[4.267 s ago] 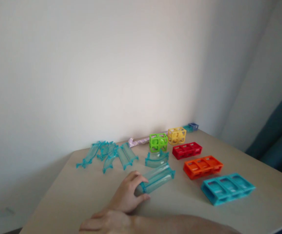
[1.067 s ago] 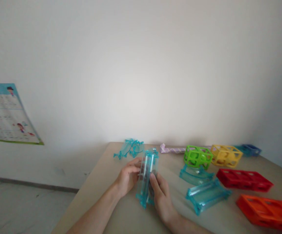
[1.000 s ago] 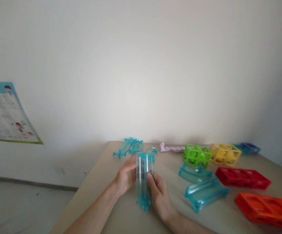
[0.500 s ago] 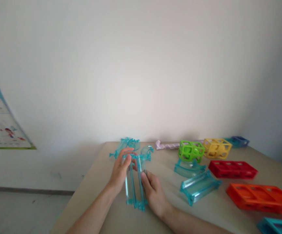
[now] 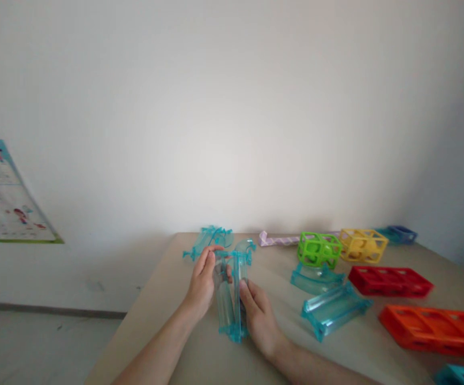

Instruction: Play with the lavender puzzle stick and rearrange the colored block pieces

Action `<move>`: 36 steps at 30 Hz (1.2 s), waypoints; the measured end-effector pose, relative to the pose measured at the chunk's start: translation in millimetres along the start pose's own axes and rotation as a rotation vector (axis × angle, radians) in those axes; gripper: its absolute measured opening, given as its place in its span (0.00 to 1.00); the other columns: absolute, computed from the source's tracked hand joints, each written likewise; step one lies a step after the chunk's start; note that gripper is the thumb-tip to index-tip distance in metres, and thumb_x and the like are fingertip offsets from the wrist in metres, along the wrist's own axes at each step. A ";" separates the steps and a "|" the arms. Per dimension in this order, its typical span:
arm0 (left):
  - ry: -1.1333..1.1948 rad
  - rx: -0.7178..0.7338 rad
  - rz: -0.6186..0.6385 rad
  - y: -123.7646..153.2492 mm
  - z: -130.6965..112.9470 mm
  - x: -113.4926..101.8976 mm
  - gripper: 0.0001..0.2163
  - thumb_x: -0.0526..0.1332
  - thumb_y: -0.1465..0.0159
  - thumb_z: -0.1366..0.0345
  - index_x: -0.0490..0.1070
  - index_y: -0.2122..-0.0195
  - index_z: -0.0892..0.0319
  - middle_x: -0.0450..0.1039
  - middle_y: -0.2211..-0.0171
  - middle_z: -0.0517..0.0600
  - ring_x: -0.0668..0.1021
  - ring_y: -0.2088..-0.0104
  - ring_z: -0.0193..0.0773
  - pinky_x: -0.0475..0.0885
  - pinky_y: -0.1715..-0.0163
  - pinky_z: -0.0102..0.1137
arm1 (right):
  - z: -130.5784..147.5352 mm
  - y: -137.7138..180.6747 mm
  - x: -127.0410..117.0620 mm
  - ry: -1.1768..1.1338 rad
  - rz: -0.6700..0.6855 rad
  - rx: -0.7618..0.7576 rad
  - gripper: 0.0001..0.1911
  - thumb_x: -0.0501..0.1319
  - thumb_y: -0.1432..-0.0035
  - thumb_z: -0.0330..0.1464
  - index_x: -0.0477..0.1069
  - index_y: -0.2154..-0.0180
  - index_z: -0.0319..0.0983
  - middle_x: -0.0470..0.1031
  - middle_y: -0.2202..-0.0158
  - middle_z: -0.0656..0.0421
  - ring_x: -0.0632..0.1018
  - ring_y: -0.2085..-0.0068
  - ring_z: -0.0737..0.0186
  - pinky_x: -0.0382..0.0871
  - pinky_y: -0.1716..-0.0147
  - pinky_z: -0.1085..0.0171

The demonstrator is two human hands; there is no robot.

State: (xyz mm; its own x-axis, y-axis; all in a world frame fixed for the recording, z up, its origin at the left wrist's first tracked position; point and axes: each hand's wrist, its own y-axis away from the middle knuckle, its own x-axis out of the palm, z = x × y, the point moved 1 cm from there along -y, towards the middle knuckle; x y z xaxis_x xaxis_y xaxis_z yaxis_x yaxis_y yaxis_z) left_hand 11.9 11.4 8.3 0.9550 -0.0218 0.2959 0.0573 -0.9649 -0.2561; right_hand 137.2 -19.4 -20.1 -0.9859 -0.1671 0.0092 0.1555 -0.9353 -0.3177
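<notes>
Both my hands hold a translucent teal plastic track piece (image 5: 226, 307) upright above the table; whether it is one part or two together I cannot tell. My left hand (image 5: 202, 280) grips its upper left side, thumb in front and fingers behind. Lower down on the right side, my right hand (image 5: 260, 318) pinches it with the thumb on the front. Behind it lie more teal pieces (image 5: 211, 238), partly hidden by my left hand, and a curved teal piece (image 5: 245, 247).
Right of my hands lie a curved teal track (image 5: 316, 279) and a straight teal track (image 5: 336, 310). Beyond are green (image 5: 319, 249) and yellow (image 5: 363, 246) open cubes, a red block frame (image 5: 390, 282), an orange one (image 5: 436, 329) and a patterned lilac strip (image 5: 280, 240) along the wall.
The held teal piece has turned slightly, so its channels show at a different angle. The hands still grip it at the same places. The whole view has shifted a little.
</notes>
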 end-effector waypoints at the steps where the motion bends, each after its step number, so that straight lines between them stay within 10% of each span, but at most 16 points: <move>1: -0.016 0.009 0.001 0.1 -0.1 0.1 0.16 0.53 0.35 0.50 0.68 0.56 0.56 0.75 0.65 0.50 0.77 0.66 0.37 0.70 0.66 0.29 | 0.1 0.3 0.1 -0.004 0.005 0.004 0.21 0.50 0.36 0.47 0.69 0.69 0.38 0.67 0.72 0.59 0.67 0.68 0.63 0.63 0.63 0.65; 6: -0.250 0.145 -0.083 0.1 -2.1 -2.1 0.15 0.57 0.37 0.51 0.74 0.61 0.57 0.75 0.59 0.49 0.75 0.60 0.36 0.67 0.60 0.26 | -0.9 3.7 0.8 0.070 0.037 0.086 0.24 0.51 0.38 0.50 0.62 0.76 0.38 0.57 0.78 0.64 0.59 0.75 0.67 0.55 0.76 0.68; 14: 0.021 -0.073 0.050 3.3 -8.9 3.1 0.18 0.59 0.40 0.50 0.69 0.60 0.60 0.75 0.74 0.48 0.72 0.82 0.30 0.63 0.83 0.24 | 6.8 3.8 -1.6 0.080 0.073 0.008 0.24 0.48 0.36 0.49 0.68 0.70 0.37 0.67 0.73 0.59 0.66 0.70 0.63 0.62 0.66 0.65; 30: -0.312 0.121 -0.070 0.3 3.7 -2.6 0.13 0.61 0.40 0.52 0.69 0.68 0.58 0.71 0.73 0.45 0.73 0.71 0.33 0.68 0.68 0.26 | -0.9 1.5 -0.4 -0.017 0.048 0.136 0.23 0.51 0.38 0.49 0.63 0.74 0.38 0.59 0.77 0.63 0.62 0.74 0.66 0.58 0.74 0.67; 36: -0.088 0.166 -0.418 -5.8 1.8 -12.4 0.17 0.56 0.37 0.49 0.68 0.54 0.54 0.74 0.59 0.49 0.76 0.63 0.35 0.71 0.64 0.27 | 26.3 21.1 -7.0 0.279 -0.168 -0.432 0.16 0.52 0.39 0.31 0.58 0.48 0.40 0.63 0.56 0.53 0.67 0.55 0.56 0.62 0.55 0.57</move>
State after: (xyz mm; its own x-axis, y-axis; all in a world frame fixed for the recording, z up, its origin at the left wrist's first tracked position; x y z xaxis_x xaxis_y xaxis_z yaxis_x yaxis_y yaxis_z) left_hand 0.3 17.7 4.5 0.8607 0.3895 0.3277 0.4819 -0.8309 -0.2780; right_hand 149.0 -46.2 -1.9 -0.9831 0.1182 -0.1402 0.0128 -0.7187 -0.6952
